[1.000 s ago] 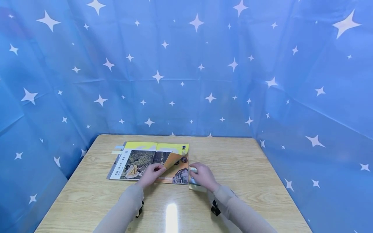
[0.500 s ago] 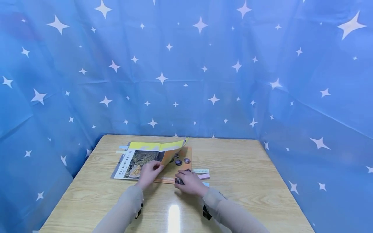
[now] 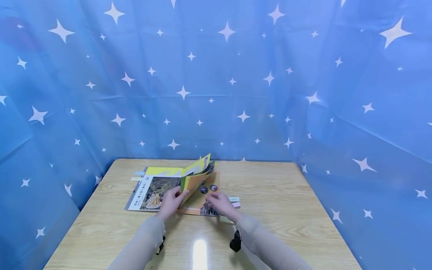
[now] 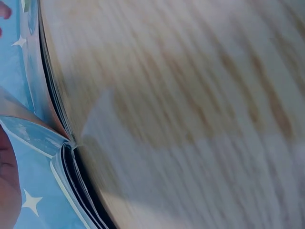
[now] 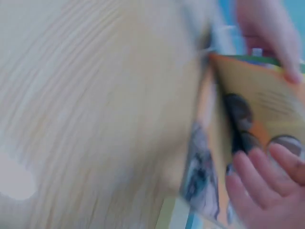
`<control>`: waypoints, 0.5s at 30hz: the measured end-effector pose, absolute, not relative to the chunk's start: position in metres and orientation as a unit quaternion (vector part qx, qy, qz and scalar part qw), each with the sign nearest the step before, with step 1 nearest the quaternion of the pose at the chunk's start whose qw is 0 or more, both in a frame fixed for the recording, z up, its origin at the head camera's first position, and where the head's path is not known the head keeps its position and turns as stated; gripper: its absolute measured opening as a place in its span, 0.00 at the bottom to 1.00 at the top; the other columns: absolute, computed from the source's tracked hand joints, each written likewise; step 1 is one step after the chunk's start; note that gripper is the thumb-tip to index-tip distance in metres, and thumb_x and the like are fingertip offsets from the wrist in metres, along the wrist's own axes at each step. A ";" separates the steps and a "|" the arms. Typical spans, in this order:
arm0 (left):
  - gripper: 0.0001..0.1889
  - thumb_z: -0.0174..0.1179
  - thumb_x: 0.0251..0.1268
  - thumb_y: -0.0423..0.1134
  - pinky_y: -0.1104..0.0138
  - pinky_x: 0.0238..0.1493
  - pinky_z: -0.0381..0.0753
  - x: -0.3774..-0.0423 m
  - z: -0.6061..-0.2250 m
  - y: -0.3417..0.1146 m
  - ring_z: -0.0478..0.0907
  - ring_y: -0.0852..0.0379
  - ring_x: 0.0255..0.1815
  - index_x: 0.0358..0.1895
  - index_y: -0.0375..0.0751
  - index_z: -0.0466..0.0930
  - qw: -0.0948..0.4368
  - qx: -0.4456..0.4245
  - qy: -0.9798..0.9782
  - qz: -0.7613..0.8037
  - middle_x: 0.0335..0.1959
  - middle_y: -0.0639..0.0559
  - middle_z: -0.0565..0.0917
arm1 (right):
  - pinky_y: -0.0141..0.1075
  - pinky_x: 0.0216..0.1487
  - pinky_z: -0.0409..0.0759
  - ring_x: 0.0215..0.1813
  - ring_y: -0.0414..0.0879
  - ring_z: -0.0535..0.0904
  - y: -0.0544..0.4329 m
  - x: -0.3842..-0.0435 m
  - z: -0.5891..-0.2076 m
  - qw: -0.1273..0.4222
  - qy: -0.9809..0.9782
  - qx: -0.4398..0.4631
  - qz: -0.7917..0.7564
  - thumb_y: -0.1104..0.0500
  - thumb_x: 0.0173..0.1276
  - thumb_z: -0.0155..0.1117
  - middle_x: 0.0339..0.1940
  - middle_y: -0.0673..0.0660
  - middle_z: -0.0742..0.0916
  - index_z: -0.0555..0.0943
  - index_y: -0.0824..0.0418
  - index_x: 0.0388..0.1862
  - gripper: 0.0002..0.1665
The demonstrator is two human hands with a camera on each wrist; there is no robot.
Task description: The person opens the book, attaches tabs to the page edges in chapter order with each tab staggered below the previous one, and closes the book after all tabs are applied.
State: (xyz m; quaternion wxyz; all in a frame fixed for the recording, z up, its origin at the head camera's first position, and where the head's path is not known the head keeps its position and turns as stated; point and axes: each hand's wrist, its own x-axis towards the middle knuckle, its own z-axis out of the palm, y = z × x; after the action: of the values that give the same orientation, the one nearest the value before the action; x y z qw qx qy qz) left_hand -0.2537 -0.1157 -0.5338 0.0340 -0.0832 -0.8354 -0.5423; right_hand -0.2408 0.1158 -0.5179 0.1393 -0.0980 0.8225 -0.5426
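An open magazine [image 3: 162,189] lies on the table, its left page showing a large photo under a yellow band. Between thumb and fingers, my left hand [image 3: 171,202] pinches several raised pages [image 3: 197,176] near the spine; these stand tilted up, with yellow and orange faces showing. Beneath them lies an orange page [image 3: 192,210] with round photos and a building picture. My right hand [image 3: 221,205] is over that page's right edge, its fingers [image 5: 257,179] loosely extended in the right wrist view. Whether those fingertips touch the paper is hard to tell.
Coloured index tabs [image 3: 139,173] stick out at the magazine's left edge, and more tabs [image 3: 234,200] at its right. The wooden table [image 3: 276,210] runs back to a blue curtain [image 3: 216,75] with white stars.
My left hand has lifted more pages, and they stand higher. The right hand moved left from the magazine's edge onto the orange page, then slightly back to the right.
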 end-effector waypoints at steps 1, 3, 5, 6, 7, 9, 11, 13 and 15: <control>0.18 0.59 0.66 0.53 0.66 0.20 0.68 -0.254 -0.534 -0.117 0.67 0.55 0.18 0.26 0.43 0.76 0.030 -0.083 -0.834 -0.545 0.16 0.51 0.71 | 0.50 0.52 0.79 0.51 0.61 0.81 0.115 -0.242 -0.516 0.160 0.795 -0.076 -0.580 0.47 0.75 0.53 0.51 0.67 0.84 0.74 0.74 0.60 0.31; 0.19 0.57 0.67 0.56 0.66 0.20 0.69 -0.255 -0.536 -0.117 0.68 0.55 0.18 0.29 0.43 0.78 0.022 -0.078 -0.834 -0.546 0.16 0.52 0.72 | 0.53 0.53 0.78 0.53 0.65 0.79 0.113 -0.245 -0.513 0.200 0.742 -0.039 -0.638 0.45 0.76 0.50 0.54 0.72 0.81 0.69 0.76 0.63 0.35; 0.19 0.55 0.69 0.56 0.65 0.21 0.69 -0.255 -0.538 -0.117 0.68 0.55 0.18 0.30 0.43 0.78 0.019 -0.073 -0.834 -0.547 0.17 0.52 0.72 | 0.54 0.56 0.77 0.55 0.65 0.78 0.112 -0.245 -0.510 0.223 0.716 -0.021 -0.661 0.43 0.77 0.48 0.57 0.72 0.79 0.65 0.76 0.66 0.38; 0.20 0.54 0.69 0.57 0.65 0.21 0.69 -0.255 -0.539 -0.116 0.68 0.55 0.19 0.31 0.44 0.78 0.018 -0.069 -0.834 -0.547 0.17 0.52 0.73 | 0.55 0.56 0.76 0.56 0.65 0.77 0.112 -0.245 -0.510 0.229 0.709 -0.017 -0.666 0.42 0.77 0.46 0.58 0.73 0.78 0.64 0.76 0.67 0.39; 0.21 0.52 0.70 0.58 0.65 0.21 0.69 -0.255 -0.540 -0.116 0.67 0.55 0.19 0.30 0.43 0.77 0.019 -0.067 -0.835 -0.546 0.17 0.52 0.72 | 0.55 0.56 0.76 0.56 0.65 0.77 0.113 -0.246 -0.510 0.232 0.704 -0.014 -0.671 0.43 0.78 0.44 0.59 0.73 0.77 0.63 0.75 0.68 0.38; 0.22 0.50 0.71 0.59 0.65 0.22 0.67 -0.255 -0.541 -0.115 0.66 0.55 0.19 0.31 0.42 0.77 0.021 -0.062 -0.837 -0.544 0.18 0.51 0.71 | 0.55 0.57 0.75 0.57 0.66 0.76 0.113 -0.245 -0.509 0.236 0.698 -0.005 -0.676 0.42 0.78 0.42 0.60 0.74 0.76 0.61 0.75 0.69 0.39; 0.23 0.49 0.72 0.59 0.65 0.23 0.67 -0.255 -0.541 -0.114 0.66 0.55 0.20 0.35 0.42 0.79 0.022 -0.058 -0.835 -0.547 0.21 0.50 0.74 | 0.56 0.57 0.75 0.58 0.66 0.75 0.114 -0.244 -0.509 0.236 0.693 0.004 -0.682 0.42 0.79 0.41 0.60 0.74 0.77 0.60 0.74 0.70 0.39; 0.24 0.48 0.72 0.59 0.65 0.25 0.68 -0.255 -0.542 -0.114 0.69 0.56 0.24 0.40 0.42 0.82 0.028 -0.055 -0.835 -0.546 0.27 0.50 0.79 | 0.57 0.57 0.75 0.58 0.66 0.75 0.115 -0.245 -0.509 0.231 0.691 0.006 -0.685 0.42 0.79 0.41 0.59 0.73 0.77 0.59 0.75 0.70 0.40; 0.24 0.47 0.73 0.59 0.65 0.26 0.68 -0.255 -0.541 -0.116 0.70 0.56 0.25 0.42 0.42 0.82 0.036 -0.048 -0.836 -0.546 0.31 0.48 0.81 | 0.57 0.56 0.76 0.57 0.65 0.77 0.117 -0.246 -0.510 0.222 0.695 0.009 -0.683 0.42 0.79 0.41 0.58 0.72 0.78 0.60 0.76 0.69 0.40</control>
State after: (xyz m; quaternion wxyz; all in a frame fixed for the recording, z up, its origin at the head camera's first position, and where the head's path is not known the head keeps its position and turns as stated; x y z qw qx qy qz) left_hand -0.2549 -0.1156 -0.5413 0.0357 -0.0485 -0.8355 -0.5461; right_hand -0.2457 0.1170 -0.5100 0.2222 0.0090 0.6954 -0.6834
